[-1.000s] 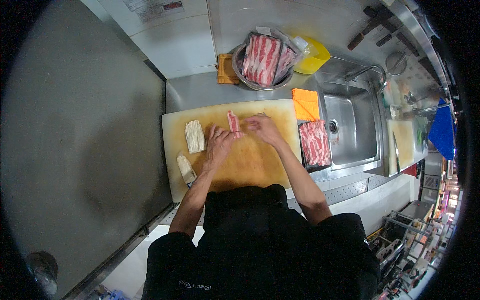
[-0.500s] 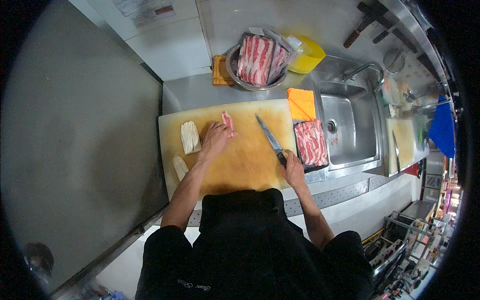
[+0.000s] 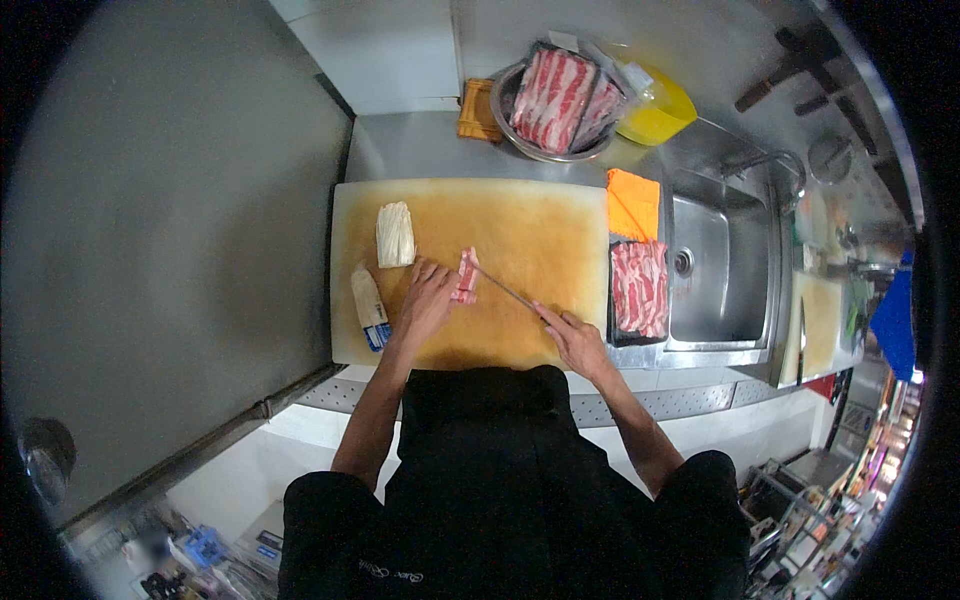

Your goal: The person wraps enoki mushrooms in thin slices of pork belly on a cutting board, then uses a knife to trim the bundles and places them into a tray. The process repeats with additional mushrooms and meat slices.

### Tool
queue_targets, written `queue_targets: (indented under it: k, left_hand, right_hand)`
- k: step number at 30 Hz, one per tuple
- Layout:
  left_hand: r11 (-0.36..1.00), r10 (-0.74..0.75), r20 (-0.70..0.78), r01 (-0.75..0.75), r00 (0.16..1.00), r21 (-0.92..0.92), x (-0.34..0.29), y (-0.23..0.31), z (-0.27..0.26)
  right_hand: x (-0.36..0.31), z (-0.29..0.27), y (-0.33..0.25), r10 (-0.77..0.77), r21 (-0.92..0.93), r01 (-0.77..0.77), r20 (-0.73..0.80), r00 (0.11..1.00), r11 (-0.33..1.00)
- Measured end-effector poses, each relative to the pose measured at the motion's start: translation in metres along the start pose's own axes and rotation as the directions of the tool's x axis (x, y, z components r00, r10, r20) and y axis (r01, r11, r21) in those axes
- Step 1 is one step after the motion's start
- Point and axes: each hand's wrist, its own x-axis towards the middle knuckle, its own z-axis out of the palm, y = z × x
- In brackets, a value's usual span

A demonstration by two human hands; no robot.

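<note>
On the cutting board (image 3: pixel 530 215) lies a small strip of marbled red-and-white meat (image 3: pixel 467 272). My left hand (image 3: pixel 428 300) presses its curled fingertips on the strip's left side. My right hand (image 3: pixel 575 342) grips a knife (image 3: pixel 508 288) by its handle. The blade points up and left, its tip at the strip's right edge. Above my left hand is a bundle of white enoki mushrooms (image 3: pixel 395 236). Another pack of enoki (image 3: pixel 368 305), with a blue label, lies at the board's left side. Sliced meat fills a black tray (image 3: pixel 639 290) right of the board.
An orange cloth (image 3: pixel 633 204) lies above the meat tray, beside the sink (image 3: pixel 712 270). Behind the board, a metal bowl (image 3: pixel 505 112) holds packed meat slices (image 3: pixel 553 98). Next to it are a yellow container (image 3: pixel 660 112) and a small wooden board (image 3: pixel 479 110).
The knife has swung left from the board's right side, bringing its tip to the meat strip. My left hand stays on the strip. The whole view has shifted somewhat.
</note>
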Motion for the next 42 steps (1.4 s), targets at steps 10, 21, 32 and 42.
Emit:
queue_targets:
  k: [10, 21, 32, 42]
  left_hand:
    - [0.976, -0.219, -0.36, 0.199, 0.907, -0.093, -0.062, 0.041, 0.049]
    - [0.976, -0.193, -0.296, 0.153, 0.935, -0.153, -0.048, 0.031, 0.055]
    - [0.999, -0.037, -0.19, 0.03, 0.981, -0.041, -0.028, 0.027, 0.011]
    - [0.987, 0.059, 0.026, -0.054, 0.998, -0.149, -0.018, 0.001, 0.007]
  right_hand:
    - [0.031, -0.009, 0.008, -0.121, -0.164, 0.161, 0.235, 0.965, 0.973]
    - [0.048, 0.001, 0.03, -0.262, -0.159, 0.294, 0.195, 0.945, 0.942]
    - [-0.037, -0.063, 0.049, -0.116, -0.294, 0.182, 0.229, 0.966, 0.938]
    - [-0.069, -0.025, 0.016, 0.074, -0.131, -0.113, -0.27, 0.96, 0.985]
